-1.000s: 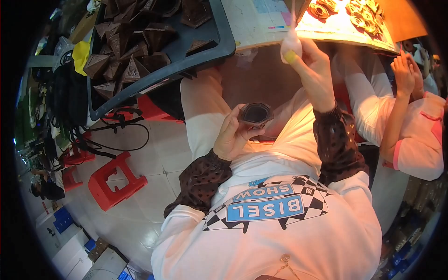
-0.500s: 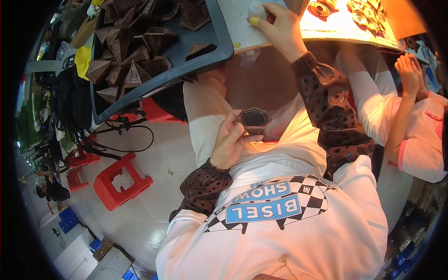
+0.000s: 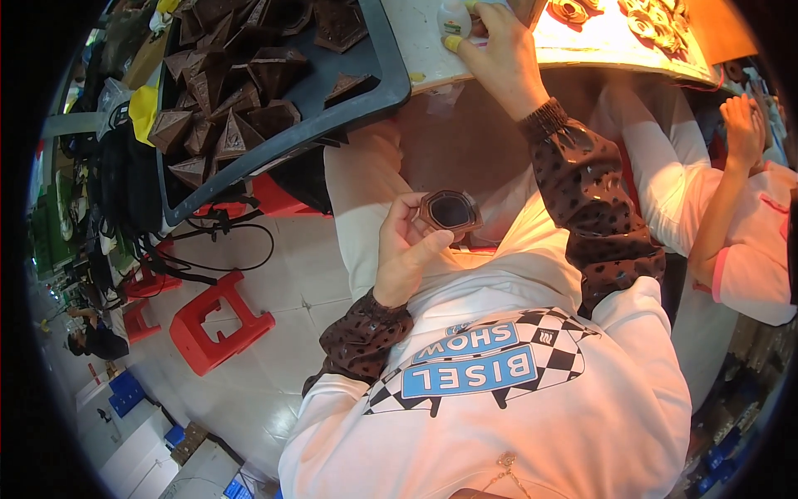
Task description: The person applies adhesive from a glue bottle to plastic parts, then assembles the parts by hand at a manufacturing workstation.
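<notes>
Small bottle (image 3: 455, 22) at pale worktable (image 3: 418, 46), red stool (image 3: 193, 339) on tiles (image 3: 287, 270), perhaps boxes (image 3: 126, 393)

Left hand (image 3: 406, 254) curled, close in; right hand (image 3: 504, 68) stretched forward

Tray (image 3: 392, 58) left, pieces (image 3: 237, 137) inside, bottle (image 3: 453, 20) to right

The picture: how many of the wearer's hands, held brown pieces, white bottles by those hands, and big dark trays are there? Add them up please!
Left hand and right hand: 2
Held brown piece: 1
White bottle: 1
Big dark tray: 1
Total: 5
</notes>
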{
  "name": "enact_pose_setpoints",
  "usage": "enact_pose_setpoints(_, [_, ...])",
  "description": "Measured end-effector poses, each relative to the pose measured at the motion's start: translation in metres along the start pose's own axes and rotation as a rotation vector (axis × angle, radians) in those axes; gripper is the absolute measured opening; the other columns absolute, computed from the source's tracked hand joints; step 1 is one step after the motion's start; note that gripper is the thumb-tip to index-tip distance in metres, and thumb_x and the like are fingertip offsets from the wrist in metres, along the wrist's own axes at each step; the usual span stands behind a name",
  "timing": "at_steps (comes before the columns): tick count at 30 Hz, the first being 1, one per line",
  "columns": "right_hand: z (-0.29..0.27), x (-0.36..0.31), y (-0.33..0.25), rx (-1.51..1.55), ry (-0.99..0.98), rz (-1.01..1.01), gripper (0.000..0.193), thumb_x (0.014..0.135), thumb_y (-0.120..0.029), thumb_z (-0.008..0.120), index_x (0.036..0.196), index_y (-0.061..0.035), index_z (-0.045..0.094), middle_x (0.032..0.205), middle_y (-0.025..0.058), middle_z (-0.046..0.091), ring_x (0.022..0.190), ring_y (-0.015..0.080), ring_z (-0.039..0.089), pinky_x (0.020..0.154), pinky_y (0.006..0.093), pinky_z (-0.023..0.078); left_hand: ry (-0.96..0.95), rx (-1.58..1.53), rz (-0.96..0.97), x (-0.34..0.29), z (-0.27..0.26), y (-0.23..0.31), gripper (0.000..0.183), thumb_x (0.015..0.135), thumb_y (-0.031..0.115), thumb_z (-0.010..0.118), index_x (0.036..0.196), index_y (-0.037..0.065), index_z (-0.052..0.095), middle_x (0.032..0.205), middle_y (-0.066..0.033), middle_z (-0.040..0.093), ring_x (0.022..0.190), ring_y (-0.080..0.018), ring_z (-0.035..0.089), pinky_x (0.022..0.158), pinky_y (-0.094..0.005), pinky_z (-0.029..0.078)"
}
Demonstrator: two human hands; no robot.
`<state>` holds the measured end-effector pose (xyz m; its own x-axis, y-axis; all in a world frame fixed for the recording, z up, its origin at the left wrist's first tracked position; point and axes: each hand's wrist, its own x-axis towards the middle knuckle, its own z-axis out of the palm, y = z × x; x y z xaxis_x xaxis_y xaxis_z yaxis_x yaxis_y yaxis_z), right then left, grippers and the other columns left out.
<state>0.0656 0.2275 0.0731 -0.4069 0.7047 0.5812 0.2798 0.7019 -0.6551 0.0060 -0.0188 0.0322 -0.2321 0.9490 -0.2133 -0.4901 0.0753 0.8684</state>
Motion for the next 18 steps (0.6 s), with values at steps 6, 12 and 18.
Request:
enact_pose_setpoints(6, [-0.004,-0.024,0.016,-0.187,0.136,-0.185,0.047,0.068,-0.016,0.073,0.108,0.0009,0.054,0.09,0.0145,0.058,0.081,0.0282,0.058,0.072,0.0364,0.048,-0.007,-0.194,-0.105,0.001,-0.003,-0.003,0.052,0.085,0.032,0.064,0.118,0.0,0.04,0.118,-0.0169,0.052,0.11,-0.03,0.055,0.087,-0.0375,0.052])
enact_pose_setpoints(12, [-0.033,-0.052,0.005,-0.096,0.125,-0.058,0.051,0.069,-0.01,0.074,0.113,-0.0002,0.052,0.098,0.0136,0.058,0.088,0.0258,0.059,0.078,0.0348,0.049,-0.097,-0.544,-0.215,0.007,-0.004,-0.017,0.067,0.085,0.041,0.06,0.131,-0.002,0.035,0.13,-0.0237,0.042,0.123,-0.0391,0.041,0.092,-0.0401,0.05])
enact_pose_setpoints(18, [-0.057,-0.083,0.013,0.031,0.229,0.143,0.031,0.078,-0.001,0.068,0.107,-0.0007,0.056,0.094,0.0082,0.064,0.084,0.0153,0.061,0.077,0.0275,0.049,-0.16,-0.652,-0.272,0.014,0.004,-0.016,0.069,0.085,0.04,0.061,0.133,-0.001,0.033,0.134,-0.0247,0.037,0.126,-0.0417,0.035,0.092,-0.0424,0.05])
